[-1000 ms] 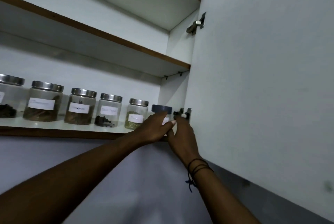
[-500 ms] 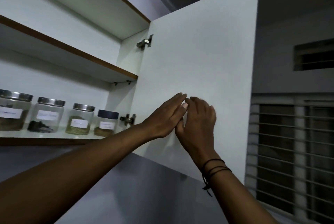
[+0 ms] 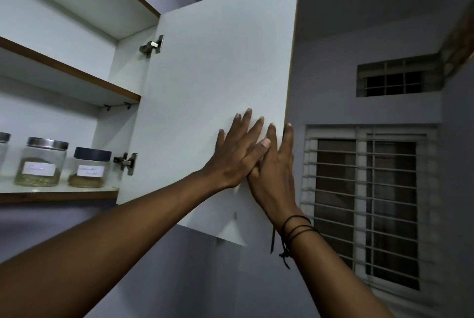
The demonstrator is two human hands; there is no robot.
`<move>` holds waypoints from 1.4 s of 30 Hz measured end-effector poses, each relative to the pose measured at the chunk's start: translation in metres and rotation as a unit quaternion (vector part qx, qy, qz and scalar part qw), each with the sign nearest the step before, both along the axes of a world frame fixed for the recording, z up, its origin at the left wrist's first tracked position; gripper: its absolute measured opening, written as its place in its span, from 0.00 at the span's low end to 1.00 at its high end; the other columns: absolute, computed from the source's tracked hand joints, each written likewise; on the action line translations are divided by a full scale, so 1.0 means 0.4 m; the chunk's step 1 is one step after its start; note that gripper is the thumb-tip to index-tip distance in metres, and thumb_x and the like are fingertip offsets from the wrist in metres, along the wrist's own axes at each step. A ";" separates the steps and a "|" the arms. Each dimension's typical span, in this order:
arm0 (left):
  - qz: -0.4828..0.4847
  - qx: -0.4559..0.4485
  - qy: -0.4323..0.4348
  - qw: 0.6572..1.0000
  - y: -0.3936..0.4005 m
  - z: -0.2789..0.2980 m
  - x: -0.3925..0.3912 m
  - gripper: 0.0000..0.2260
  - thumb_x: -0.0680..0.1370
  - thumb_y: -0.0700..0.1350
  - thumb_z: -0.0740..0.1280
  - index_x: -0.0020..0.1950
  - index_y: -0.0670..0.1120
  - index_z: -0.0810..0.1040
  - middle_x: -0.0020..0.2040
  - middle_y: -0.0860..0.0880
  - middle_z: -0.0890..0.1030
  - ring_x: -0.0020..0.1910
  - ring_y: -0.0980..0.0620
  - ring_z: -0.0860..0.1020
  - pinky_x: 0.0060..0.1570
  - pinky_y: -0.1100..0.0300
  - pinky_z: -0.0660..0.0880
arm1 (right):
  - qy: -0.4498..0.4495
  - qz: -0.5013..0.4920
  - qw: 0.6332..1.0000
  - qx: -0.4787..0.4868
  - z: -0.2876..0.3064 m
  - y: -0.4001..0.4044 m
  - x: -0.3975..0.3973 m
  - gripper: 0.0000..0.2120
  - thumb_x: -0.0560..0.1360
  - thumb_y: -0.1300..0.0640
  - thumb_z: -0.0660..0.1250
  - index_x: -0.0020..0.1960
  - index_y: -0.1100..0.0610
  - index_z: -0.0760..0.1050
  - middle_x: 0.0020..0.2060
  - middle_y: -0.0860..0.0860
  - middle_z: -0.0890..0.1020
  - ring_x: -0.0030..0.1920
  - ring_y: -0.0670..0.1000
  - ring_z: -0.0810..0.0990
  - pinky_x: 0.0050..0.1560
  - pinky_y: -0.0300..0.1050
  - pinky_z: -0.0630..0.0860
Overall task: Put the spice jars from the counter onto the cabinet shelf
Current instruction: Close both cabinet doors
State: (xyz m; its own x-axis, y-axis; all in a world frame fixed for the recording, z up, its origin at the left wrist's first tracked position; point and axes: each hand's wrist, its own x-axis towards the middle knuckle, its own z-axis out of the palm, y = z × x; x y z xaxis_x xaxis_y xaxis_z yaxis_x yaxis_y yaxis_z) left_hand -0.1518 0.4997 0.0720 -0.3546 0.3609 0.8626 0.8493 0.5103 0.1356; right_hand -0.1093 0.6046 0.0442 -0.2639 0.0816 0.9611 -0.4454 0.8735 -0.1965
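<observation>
Overhead, the white cabinet door (image 3: 213, 81) stands swung open, and both hands lie flat against its inner face near the free edge. Beside it the cabinet shelf (image 3: 59, 193) carries the spice jars at its right end, close to the lower hinge (image 3: 127, 162). The left hand (image 3: 237, 153) presses the door with straight, spread fingers, gripping nothing. The right hand (image 3: 275, 176) lies partly under it, fingers straight and released. A steel-lidded jar (image 3: 41, 162) and a dark-lidded jar (image 3: 89, 167) stand upright, just beside each other. Black cords (image 3: 295, 230) circle the right wrist.
</observation>
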 end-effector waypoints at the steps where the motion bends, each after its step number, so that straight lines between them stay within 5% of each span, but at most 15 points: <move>1: 0.001 0.002 -0.002 1.000 0.006 -0.001 0.003 0.31 0.78 0.66 0.44 0.81 0.59 0.46 0.81 0.58 0.39 0.78 0.60 0.34 0.76 0.45 0.33 | -0.005 0.025 1.000 -0.008 0.000 0.003 0.004 0.32 0.81 0.48 0.58 0.80 0.51 0.47 0.79 0.49 0.40 0.79 0.53 0.50 0.66 0.39 0.57; 5: -0.004 0.008 -0.003 1.000 0.000 -0.002 0.016 0.31 0.78 0.66 0.44 0.81 0.59 0.46 0.81 0.58 0.39 0.78 0.60 0.34 0.77 0.44 0.34 | 0.014 0.097 0.993 -0.069 0.006 0.001 0.027 0.29 0.81 0.54 0.57 0.80 0.54 0.50 0.80 0.50 0.49 0.78 0.48 0.50 0.71 0.32 0.50; 8: 0.006 0.002 0.015 1.000 -0.026 -0.003 0.035 0.32 0.77 0.67 0.43 0.80 0.60 0.45 0.81 0.58 0.39 0.79 0.59 0.34 0.77 0.43 0.36 | 0.037 0.125 0.987 -0.090 0.007 -0.020 0.060 0.28 0.82 0.57 0.57 0.79 0.56 0.53 0.79 0.51 0.54 0.78 0.46 0.51 0.66 0.21 0.44; 14: -0.034 0.026 0.053 0.998 -0.110 -0.005 0.120 0.33 0.78 0.69 0.43 0.80 0.57 0.44 0.82 0.55 0.40 0.79 0.58 0.37 0.79 0.46 0.40 | 0.058 0.201 0.972 -0.108 -0.008 -0.107 0.143 0.30 0.80 0.60 0.59 0.79 0.56 0.52 0.79 0.49 0.56 0.77 0.41 0.52 0.63 0.16 0.46; 16: -0.055 0.031 0.080 0.995 -0.147 -0.005 0.159 0.37 0.78 0.71 0.42 0.81 0.52 0.46 0.82 0.52 0.42 0.80 0.57 0.40 0.80 0.49 0.42 | 0.050 0.243 0.962 -0.116 -0.013 -0.143 0.175 0.31 0.80 0.57 0.60 0.80 0.53 0.51 0.79 0.46 0.56 0.76 0.40 0.53 0.68 0.22 0.49; 20: -0.072 0.040 0.115 0.990 -0.235 -0.010 0.231 0.38 0.79 0.69 0.43 0.82 0.45 0.47 0.83 0.49 0.46 0.81 0.54 0.45 0.80 0.46 0.46 | 0.064 0.342 0.931 -0.114 -0.018 -0.233 0.229 0.29 0.80 0.53 0.60 0.78 0.49 0.54 0.75 0.43 0.64 0.74 0.44 0.65 0.72 0.49 0.67; 23: -0.088 0.070 0.096 0.989 -0.330 -0.008 0.280 0.39 0.78 0.70 0.48 0.82 0.47 0.45 0.83 0.53 0.48 0.81 0.55 0.49 0.79 0.48 0.52 | 0.079 0.399 0.908 -0.098 -0.023 -0.324 0.242 0.26 0.80 0.52 0.59 0.77 0.49 0.59 0.64 0.28 0.69 0.66 0.36 0.70 0.64 0.39 0.72; 26: -0.083 0.091 0.103 0.987 -0.442 -0.009 0.324 0.36 0.80 0.65 0.53 0.81 0.50 0.43 0.78 0.70 0.53 0.77 0.67 0.55 0.71 0.70 0.59 | 0.081 0.452 0.886 -0.066 -0.035 -0.429 0.240 0.25 0.80 0.55 0.57 0.77 0.52 0.62 0.68 0.41 0.72 0.67 0.42 0.71 0.66 0.40 0.72; 31: -0.021 0.157 0.062 0.985 -0.655 -0.015 0.364 0.28 0.79 0.57 0.57 0.77 0.63 0.51 0.78 0.66 0.59 0.77 0.62 0.60 0.72 0.67 0.62 | 0.086 0.479 0.874 0.014 -0.041 -0.624 0.232 0.24 0.81 0.57 0.57 0.76 0.56 0.62 0.76 0.48 0.63 0.75 0.43 0.59 0.74 0.33 0.54; 35: 0.039 0.221 0.069 0.972 -0.814 -0.013 0.407 0.19 0.81 0.49 0.60 0.70 0.64 0.66 0.63 0.68 0.78 0.65 0.62 0.76 0.59 0.70 0.73 | 0.067 0.497 0.862 0.078 -0.034 -0.789 0.209 0.26 0.81 0.58 0.57 0.78 0.55 0.56 0.79 0.48 0.55 0.77 0.42 0.49 0.76 0.36 0.45; 39: 0.128 0.285 0.042 0.949 -0.936 -0.007 0.408 0.14 0.83 0.43 0.60 0.63 0.61 0.74 0.54 0.66 0.83 0.57 0.64 0.81 0.52 0.71 0.76 | 0.032 0.460 0.874 0.155 -0.034 -0.938 0.166 0.31 0.81 0.56 0.56 0.80 0.53 0.45 0.80 0.47 0.45 0.78 0.44 0.39 0.78 0.46 0.42; 42: 0.186 0.314 0.022 0.931 -1.020 -0.009 0.384 0.16 0.83 0.39 0.60 0.67 0.55 0.74 0.52 0.66 0.82 0.53 0.68 0.81 0.50 0.72 0.76 | -0.005 0.430 0.879 0.208 -0.035 -1.024 0.129 0.33 0.81 0.57 0.56 0.80 0.54 0.42 0.80 0.49 0.41 0.78 0.48 0.38 0.79 0.51 0.46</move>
